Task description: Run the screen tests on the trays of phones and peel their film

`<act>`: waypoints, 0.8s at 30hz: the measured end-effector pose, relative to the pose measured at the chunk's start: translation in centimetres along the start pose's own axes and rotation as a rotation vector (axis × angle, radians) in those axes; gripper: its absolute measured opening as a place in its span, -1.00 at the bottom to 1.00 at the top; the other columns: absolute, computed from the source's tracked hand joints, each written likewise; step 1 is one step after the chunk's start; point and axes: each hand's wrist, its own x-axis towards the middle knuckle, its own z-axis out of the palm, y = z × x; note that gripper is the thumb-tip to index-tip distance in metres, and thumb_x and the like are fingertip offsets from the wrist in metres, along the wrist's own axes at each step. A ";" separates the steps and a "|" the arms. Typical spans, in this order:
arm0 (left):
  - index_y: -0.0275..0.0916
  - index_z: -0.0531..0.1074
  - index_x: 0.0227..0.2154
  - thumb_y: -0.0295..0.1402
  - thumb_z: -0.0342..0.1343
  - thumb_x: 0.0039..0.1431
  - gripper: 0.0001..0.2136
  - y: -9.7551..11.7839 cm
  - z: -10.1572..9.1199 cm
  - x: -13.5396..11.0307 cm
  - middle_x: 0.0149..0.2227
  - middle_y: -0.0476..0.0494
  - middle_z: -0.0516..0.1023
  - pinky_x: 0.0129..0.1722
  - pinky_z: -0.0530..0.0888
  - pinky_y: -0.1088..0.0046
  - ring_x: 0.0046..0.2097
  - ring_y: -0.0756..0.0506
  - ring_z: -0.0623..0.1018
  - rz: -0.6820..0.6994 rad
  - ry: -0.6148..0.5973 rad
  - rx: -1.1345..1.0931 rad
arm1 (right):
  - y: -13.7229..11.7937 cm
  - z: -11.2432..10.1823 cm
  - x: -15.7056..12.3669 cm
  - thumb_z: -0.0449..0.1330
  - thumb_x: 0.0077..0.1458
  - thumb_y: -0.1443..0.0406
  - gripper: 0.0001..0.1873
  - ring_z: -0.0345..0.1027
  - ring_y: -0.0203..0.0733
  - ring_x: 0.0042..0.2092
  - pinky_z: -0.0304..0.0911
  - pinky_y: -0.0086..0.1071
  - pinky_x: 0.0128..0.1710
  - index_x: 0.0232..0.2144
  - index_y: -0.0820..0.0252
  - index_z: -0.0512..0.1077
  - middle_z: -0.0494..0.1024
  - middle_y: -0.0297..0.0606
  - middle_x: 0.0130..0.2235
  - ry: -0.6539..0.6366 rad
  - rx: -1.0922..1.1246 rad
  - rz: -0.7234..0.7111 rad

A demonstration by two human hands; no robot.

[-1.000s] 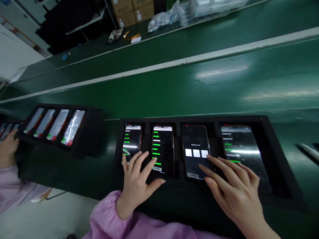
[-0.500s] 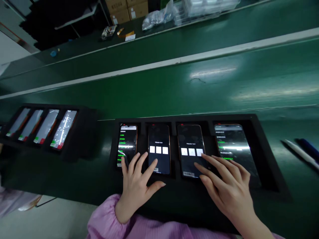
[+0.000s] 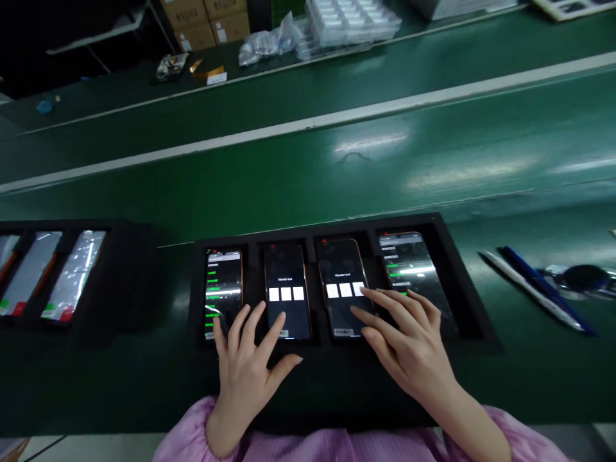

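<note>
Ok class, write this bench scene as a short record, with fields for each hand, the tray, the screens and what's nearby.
Left hand: fingers spread on the first phone and second phone
Right hand: fingers over the third phone and fourth phone
Tray: black foam tray, four phones
Screens: middle two show "Vibrator test", three white squares; outer two show green-marked lists
Nearby: white pen, blue pen, green conveyor belt

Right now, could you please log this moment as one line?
left hand: fingers on first phone and second phone | right hand: fingers on third phone, showing Vibrator test
</note>
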 end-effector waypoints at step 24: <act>-0.10 0.56 0.19 -0.06 0.13 0.44 -0.60 -0.3 0.3 -0.3 0.29 -0.33 0.43 0.50 -0.08 -0.28 0.32 -0.38 0.36 0.015 0.006 0.000 | 6.7 -2.8 -2.8 0.04 0.41 0.39 -0.64 0.50 0.01 0.05 0.38 -0.05 0.07 -0.09 0.09 0.65 0.63 -0.18 0.04 0.254 -0.015 0.214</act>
